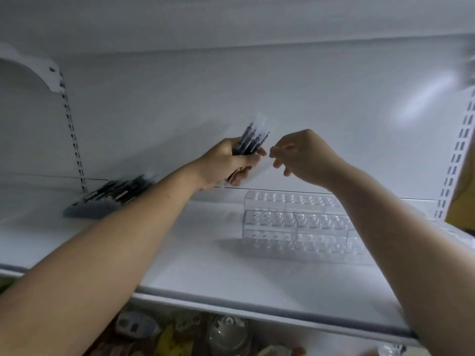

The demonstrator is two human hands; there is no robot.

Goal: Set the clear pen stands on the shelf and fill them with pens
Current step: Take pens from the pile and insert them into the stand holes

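Observation:
Clear tiered pen stands (295, 222) with rows of empty holes sit on the white shelf (205, 253), right of centre near the back wall. My left hand (226, 163) grips a bundle of dark pens (253, 141) that point up, raised above the shelf. My right hand (300, 155) is level with it just to the right, fingers curled, its fingertips pinching close to the bundle; whether it holds a pen is blurred. More dark pens lie in a grey box (110, 199) at the shelf's left.
A slotted upright (73, 140) and a bracket run up the back wall at left, another upright (455, 160) at right. Mixed goods (226, 335) sit on the level below the shelf's front edge. A yellow-brown object (462, 201) is at far right.

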